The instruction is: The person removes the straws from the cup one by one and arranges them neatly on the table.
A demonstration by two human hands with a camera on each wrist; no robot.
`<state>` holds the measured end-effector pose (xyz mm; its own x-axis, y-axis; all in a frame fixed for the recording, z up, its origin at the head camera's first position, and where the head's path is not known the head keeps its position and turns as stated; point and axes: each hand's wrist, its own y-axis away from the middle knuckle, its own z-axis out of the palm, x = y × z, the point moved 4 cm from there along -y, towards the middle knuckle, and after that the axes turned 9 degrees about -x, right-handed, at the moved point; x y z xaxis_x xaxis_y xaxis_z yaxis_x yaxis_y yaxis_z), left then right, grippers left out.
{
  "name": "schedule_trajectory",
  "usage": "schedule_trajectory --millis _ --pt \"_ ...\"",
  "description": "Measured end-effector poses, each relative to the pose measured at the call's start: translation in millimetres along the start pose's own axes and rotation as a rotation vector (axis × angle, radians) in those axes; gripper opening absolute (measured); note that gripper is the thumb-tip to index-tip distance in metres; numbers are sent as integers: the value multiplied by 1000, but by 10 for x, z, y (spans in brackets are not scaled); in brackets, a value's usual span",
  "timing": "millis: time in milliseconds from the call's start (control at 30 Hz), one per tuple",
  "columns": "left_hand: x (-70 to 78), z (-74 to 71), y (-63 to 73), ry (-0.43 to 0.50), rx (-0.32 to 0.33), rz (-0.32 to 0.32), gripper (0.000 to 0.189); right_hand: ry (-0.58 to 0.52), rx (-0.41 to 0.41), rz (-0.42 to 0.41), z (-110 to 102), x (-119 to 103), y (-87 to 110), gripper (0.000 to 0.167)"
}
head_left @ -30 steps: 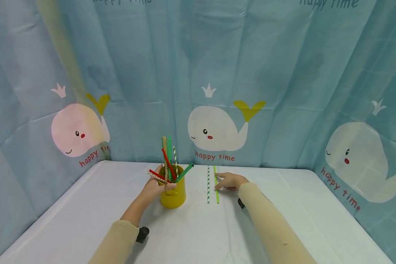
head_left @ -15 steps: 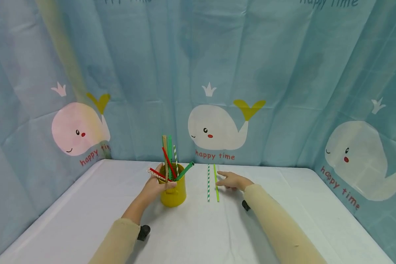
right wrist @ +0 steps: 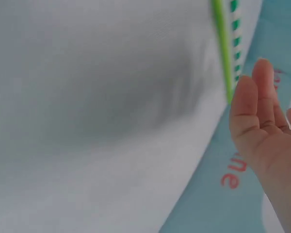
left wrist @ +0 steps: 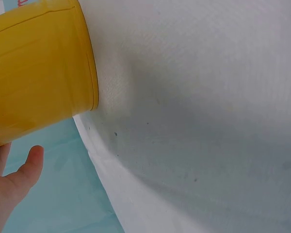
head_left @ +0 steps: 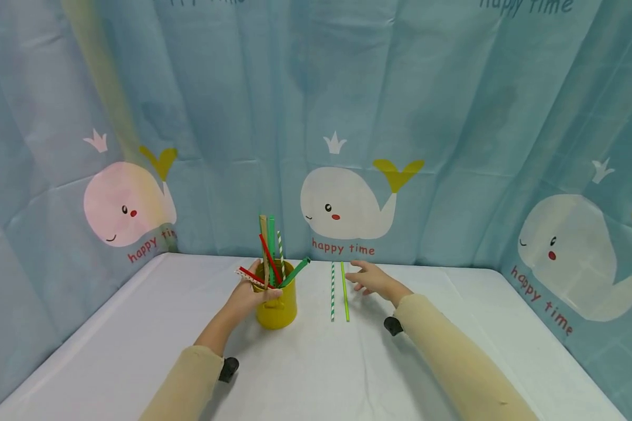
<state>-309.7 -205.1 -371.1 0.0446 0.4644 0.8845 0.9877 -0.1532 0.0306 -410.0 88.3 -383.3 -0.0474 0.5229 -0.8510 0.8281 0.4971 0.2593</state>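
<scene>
Lying just left of the loosely spread right hand [head_left: 377,282], the lime straw [head_left: 344,292] has its long axis crosswise to those fingers, with 1 striped straw [head_left: 333,292] just beyond, while the left hand [head_left: 244,302] grips the yellow pot [head_left: 278,314] farther left.

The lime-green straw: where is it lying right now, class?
In the head view, the lime-green straw lies on the white table just right of centre, between the green-and-white striped straw and the right hand.
</scene>
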Motion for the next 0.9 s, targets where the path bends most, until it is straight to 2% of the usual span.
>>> schedule_trajectory --millis 167,400,900 --pt "13 -5 -1 20 -4 11 108 -64 -4 -63 50 -198 -11 64" --pt "19 3 8 5 3 2 107 -113 1 -123 243 -423 -68 63" --pt "19 19 -3 13 17 -19 105 -76 -15 -265 598 -844 -213 55"
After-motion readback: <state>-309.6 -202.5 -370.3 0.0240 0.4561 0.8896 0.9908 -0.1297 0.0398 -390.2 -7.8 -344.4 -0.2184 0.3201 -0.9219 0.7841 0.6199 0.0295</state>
